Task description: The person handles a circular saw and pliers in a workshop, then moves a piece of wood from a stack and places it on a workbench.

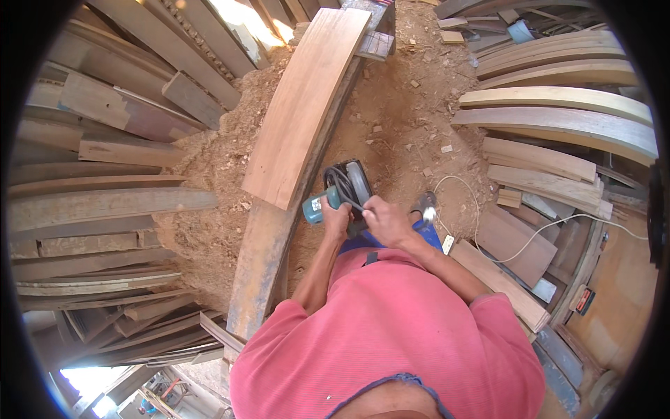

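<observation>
Gathering the dark cord (341, 183) about the teal power tool (313, 210) looks to be the step in hand, though whether it is being wound on or taken off cannot be told from this one view. The tool, perhaps an electric planer, is held in front of the person's waist, just off the right edge of the worn timber bench (255, 269) and apart from the reddish plank (307, 105) lying on it; whether anything supports it from below is hidden. The left hand (338, 218) is closed round the tool's body, and the right hand (388, 222) is narrowed to a grip, seemingly on a length of the cord. The next move seems to call for a steady left hold while the right guides the cord clear of the grey plate (359, 183). That plate, the tool's longest visible part, has its long axis running away from the person, its far end leaning slightly left, while the teal housing juts out to the left, toward the bench. The plank's own long axis also runs away from the person, but leans right at its far end.
</observation>
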The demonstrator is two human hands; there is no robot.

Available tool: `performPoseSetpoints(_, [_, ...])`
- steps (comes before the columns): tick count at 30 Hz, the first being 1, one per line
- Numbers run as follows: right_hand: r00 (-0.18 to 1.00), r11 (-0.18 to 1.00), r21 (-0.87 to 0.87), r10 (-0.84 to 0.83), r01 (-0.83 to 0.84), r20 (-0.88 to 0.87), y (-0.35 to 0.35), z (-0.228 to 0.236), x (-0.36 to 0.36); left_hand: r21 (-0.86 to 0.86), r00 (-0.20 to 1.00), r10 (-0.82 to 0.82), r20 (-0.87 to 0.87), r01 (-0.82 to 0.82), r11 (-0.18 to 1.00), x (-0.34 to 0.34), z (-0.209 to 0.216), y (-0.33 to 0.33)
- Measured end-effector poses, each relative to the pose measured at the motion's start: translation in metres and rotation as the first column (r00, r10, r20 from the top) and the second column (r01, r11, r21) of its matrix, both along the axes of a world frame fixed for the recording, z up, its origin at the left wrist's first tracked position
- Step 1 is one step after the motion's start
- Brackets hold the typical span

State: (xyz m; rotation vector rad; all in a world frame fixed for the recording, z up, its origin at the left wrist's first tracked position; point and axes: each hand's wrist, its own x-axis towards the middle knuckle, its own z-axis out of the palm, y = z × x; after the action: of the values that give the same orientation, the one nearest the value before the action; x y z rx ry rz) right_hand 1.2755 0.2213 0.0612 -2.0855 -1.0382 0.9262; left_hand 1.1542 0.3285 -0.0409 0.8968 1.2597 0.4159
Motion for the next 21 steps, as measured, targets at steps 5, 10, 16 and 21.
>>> performPoseSetpoints(5, [0.96, 0.976, -0.206, 0.122, -0.07, 0.253, 0.051, -0.024, 0.002, 0.109, 0.909, -0.329, -0.257, 0.365, 0.925, -0.031, -0.015, 0.003])
performPoseSetpoints(10, [0.971, 0.879, -0.472, 0.172, -0.076, 0.165, 0.073, -0.068, 0.052, 0.207, 0.805, -0.481, -0.347, 0.566, 0.798, -0.034, 0.014, -0.016])
performPoseSetpoints(16, [0.991, 0.911, -0.39, 0.131, -0.133, -0.031, 0.089, -0.115, 0.041, 0.268, 0.649, -0.669, -0.363, 0.76, 0.592, -0.027, 0.012, -0.025])
performPoseSetpoints(21, [0.995, 0.994, -0.047, -0.095, 0.096, 0.022, 0.042, -0.127, 0.058, 0.233, 0.586, -0.745, -0.318, 0.81, 0.538, -0.023, 0.027, -0.021])
